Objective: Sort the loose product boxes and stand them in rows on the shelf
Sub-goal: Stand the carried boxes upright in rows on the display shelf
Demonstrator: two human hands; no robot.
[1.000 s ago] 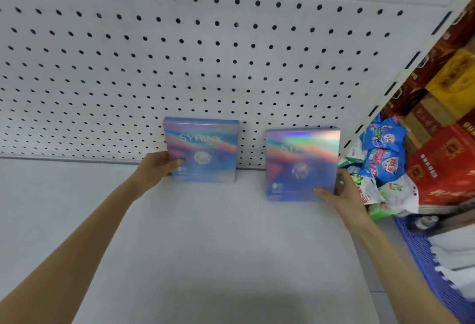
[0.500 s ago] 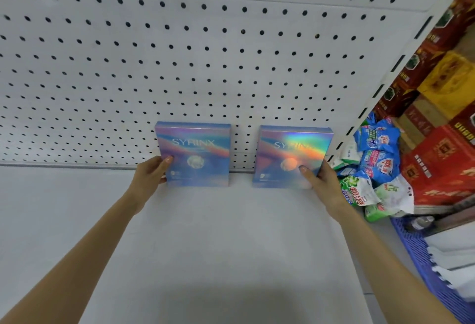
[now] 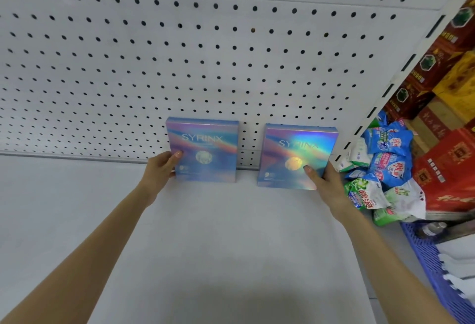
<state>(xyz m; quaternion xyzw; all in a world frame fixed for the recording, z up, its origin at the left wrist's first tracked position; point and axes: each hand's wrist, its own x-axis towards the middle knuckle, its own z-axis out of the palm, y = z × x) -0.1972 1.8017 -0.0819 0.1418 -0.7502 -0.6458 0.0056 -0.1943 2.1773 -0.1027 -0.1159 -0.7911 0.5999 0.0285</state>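
Two flat holographic blue-purple boxes marked SYRINX stand upright on the white shelf point(image 3: 231, 233), backs against the perforated rear panel point(image 3: 205, 66). My left hand point(image 3: 160, 168) grips the left box point(image 3: 205, 148) at its lower left edge, thumb on the front face. A gap of a few centimetres separates it from the right box point(image 3: 293, 154). My right hand point(image 3: 325, 182) holds the right box at its lower right corner, thumb on the front and fingers behind the side edge.
Beyond the shelf's slotted right upright point(image 3: 380, 107) lie several blue and green snack packets point(image 3: 385, 169), red and yellow cartons point(image 3: 449, 128) and a purple plastic crate point(image 3: 431, 259).
The right box has been pushed back from a forward, tilted position until it stands against the rear panel. The left box stayed against the panel with my left hand on its edge.
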